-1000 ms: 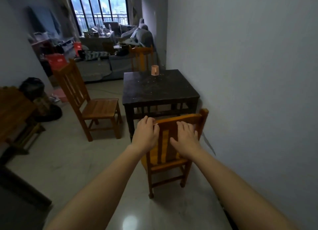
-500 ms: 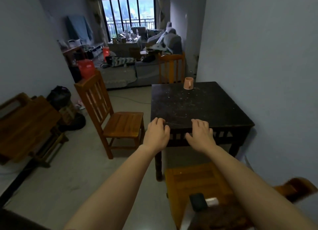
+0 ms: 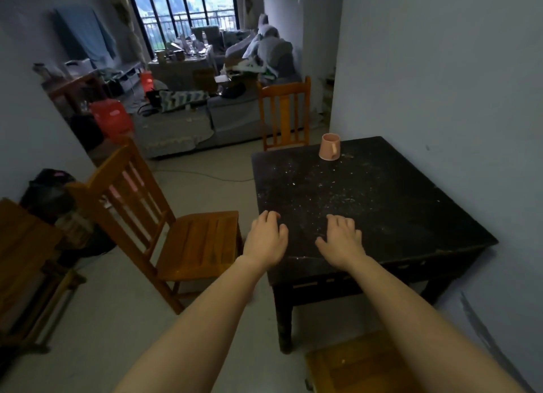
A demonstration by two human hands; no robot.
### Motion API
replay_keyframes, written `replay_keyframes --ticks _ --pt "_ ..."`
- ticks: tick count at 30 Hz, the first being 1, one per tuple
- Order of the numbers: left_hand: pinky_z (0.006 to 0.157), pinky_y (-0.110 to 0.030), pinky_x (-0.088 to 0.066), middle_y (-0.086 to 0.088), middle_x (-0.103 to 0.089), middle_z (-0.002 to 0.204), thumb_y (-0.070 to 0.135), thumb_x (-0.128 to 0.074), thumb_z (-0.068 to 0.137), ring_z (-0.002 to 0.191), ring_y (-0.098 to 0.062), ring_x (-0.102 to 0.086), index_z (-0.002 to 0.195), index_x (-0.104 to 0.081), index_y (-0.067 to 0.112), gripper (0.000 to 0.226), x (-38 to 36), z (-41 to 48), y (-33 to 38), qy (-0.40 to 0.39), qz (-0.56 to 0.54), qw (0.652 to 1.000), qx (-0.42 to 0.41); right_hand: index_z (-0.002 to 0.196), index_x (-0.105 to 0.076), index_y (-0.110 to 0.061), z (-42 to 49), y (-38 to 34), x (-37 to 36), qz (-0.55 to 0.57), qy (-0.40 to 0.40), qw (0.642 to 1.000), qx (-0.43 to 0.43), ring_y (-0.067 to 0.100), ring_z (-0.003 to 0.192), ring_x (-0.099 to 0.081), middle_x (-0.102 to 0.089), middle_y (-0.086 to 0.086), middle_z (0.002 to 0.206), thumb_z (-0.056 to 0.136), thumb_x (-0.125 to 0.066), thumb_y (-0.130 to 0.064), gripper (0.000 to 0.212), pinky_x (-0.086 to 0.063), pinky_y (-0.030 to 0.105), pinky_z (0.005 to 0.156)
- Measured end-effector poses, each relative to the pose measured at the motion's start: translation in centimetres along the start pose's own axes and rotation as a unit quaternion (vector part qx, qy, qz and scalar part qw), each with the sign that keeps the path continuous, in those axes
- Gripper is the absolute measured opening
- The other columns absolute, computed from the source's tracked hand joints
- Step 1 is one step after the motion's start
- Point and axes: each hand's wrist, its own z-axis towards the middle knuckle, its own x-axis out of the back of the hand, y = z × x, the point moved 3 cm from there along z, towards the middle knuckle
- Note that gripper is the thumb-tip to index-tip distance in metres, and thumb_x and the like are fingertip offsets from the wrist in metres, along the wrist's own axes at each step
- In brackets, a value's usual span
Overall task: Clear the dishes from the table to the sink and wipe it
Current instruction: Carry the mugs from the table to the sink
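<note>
Over the near edge of the black table (image 3: 411,216), both hands reach out side by side, palms down. The left hand (image 3: 266,239) and the right hand (image 3: 342,241) have their fingers loosely bent and hold nothing. Whether the fingertips touch the tabletop cannot be told. Well beyond the right hand, near the table's far edge, stands a pink mug (image 3: 329,151), its handle turned toward the hands. Pale crumbs (image 3: 338,192) speckle the top between mug and hands. Just left of the left hand is a wooden chair (image 3: 199,242); a second wooden chair (image 3: 285,113) stands past the mug, at the table's far side.
</note>
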Motion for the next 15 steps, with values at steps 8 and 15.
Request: replay_keyframes --ticks 8,15 --pt "0.116 -0.039 -0.024 -0.009 -0.022 0.156 0.033 -0.037 0.099 0.144 -0.024 -0.021 0.147 -0.028 0.016 0.051 -1.0 15.2 -5.1 -0.102 0.036 0.994 -0.014 0.147 -0.022 -0.011 12.9 -2.5 -1.9 0.038 -0.005 0.994 -0.105 0.027 0.139 -0.024 -0.028 0.009 0.151 0.091 -0.054 -0.037 0.069 -0.027 0.044 0.111" --pt "0.117 -0.043 -0.021 -0.011 -0.014 0.158 0.034 -0.036 0.099 0.145 -0.028 -0.015 0.149 -0.022 0.016 0.054 -4.6 29.4 -7.2 -0.181 0.066 0.981 0.000 0.146 -0.023 -0.011 25.9 -1.5 -2.5 0.042 0.014 0.984 -0.172 0.027 0.137 -0.027 -0.030 0.009 0.149 0.091 -0.054 -0.040 0.069 -0.027 0.044 0.111"
